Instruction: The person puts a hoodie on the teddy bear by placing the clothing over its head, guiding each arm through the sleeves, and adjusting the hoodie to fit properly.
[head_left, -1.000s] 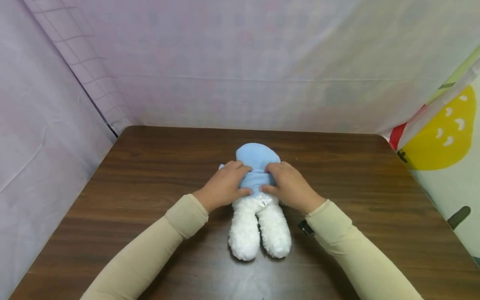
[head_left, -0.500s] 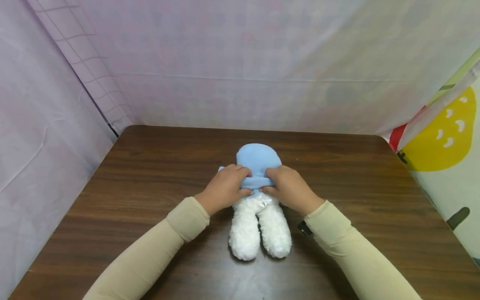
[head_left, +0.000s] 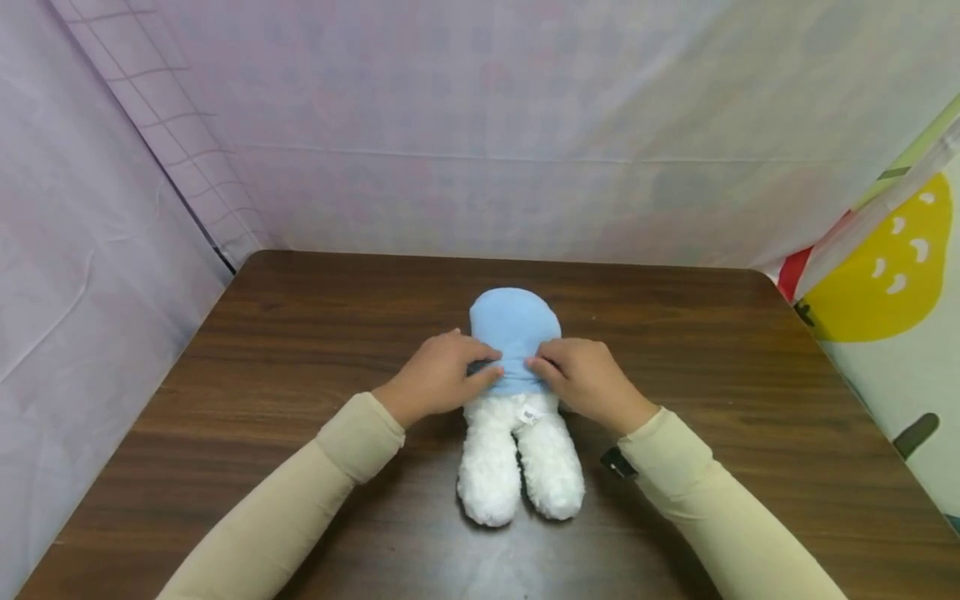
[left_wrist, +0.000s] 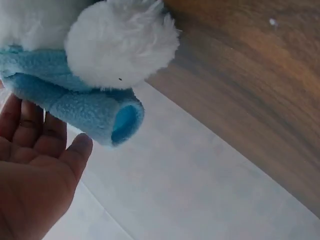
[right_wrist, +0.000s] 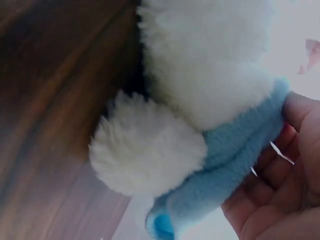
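Note:
A plush toy with two fluffy white legs (head_left: 489, 475) lies on the brown table (head_left: 300, 325), its legs toward me. A light blue garment (head_left: 513, 321) covers its upper part, wrinkled near the lower hem. My left hand (head_left: 438, 375) pinches the garment's left side between thumb and forefinger. On the other side my right hand (head_left: 592, 379) pinches it the same way. In the left wrist view, a blue sleeve (left_wrist: 90, 115) with a hollow end lies beside a round white fluffy paw (left_wrist: 120, 45). Another such paw (right_wrist: 150, 150) shows in the right wrist view.
A small white tag (head_left: 528, 416) sits between the legs at the hem. Pale patterned curtain cloth (head_left: 480, 125) hangs behind the table, with more cloth (head_left: 82, 292) on the left. A yellow printed figure (head_left: 885, 267) is on the right.
The fold bunched across the garment's waist has been drawn out, and the hem now lies flatter near the legs. My left hand has shifted slightly left, and its thumb slightly up.

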